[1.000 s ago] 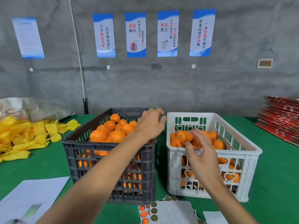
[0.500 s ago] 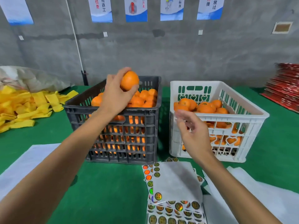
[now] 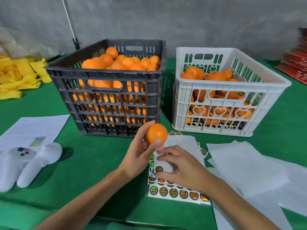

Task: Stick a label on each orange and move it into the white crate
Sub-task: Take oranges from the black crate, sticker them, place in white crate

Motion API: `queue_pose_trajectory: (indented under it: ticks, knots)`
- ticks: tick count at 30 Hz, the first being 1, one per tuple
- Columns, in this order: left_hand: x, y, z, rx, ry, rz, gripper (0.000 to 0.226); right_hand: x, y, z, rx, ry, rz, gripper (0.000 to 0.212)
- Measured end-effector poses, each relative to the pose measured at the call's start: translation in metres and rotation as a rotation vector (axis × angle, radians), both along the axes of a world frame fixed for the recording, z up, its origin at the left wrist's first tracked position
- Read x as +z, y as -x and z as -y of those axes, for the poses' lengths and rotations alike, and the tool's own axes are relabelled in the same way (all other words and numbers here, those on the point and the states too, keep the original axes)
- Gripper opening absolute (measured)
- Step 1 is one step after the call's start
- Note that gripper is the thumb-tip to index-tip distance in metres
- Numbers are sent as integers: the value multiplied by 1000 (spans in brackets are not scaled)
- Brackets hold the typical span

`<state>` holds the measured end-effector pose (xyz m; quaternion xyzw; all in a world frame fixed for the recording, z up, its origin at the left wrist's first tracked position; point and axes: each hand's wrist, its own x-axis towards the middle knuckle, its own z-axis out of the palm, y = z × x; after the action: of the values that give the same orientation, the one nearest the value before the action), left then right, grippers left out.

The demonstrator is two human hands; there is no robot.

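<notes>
Near the front edge of the table (image 3: 93, 163), the left hand (image 3: 137, 156) grips an orange (image 3: 156, 133); the right hand (image 3: 181, 165), fingers curled, touches the label sheet (image 3: 176, 193), whether pinching, I cannot tell.

The left hand (image 3: 136, 153) holds an orange (image 3: 156, 133). The right hand (image 3: 181, 165) rests on the sticker sheet (image 3: 176, 193).

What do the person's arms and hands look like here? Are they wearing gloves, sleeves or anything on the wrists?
Both forearms are bare as far as the picture shows; no sleeve edge is in view. The left hand and the right hand wear no gloves. No watch, band or ring shows on either wrist or on the visible fingers. The nails look short and unpainted.
</notes>
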<state>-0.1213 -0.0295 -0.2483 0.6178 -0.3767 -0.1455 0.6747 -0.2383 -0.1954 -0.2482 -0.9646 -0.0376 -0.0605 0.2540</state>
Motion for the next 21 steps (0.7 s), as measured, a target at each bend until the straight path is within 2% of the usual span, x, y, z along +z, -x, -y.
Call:
queue_pose_trajectory:
  ticks: [2, 4, 13, 21]
  knots:
    - [-6, 1, 1, 23, 36, -92, 51, -4, 1, 0, 2, 28, 16, 64]
    - [-10, 2, 1, 43, 38, -141, 48, -6, 1, -1, 7, 58, 23, 64]
    - [-17, 4, -2, 48, 41, -212, 48, -13, 0, -2, -21, -35, 98, 40]
    - [-15, 3, 1, -2, 13, -218, 50, -13, 7, -5, 37, 125, 287, 24]
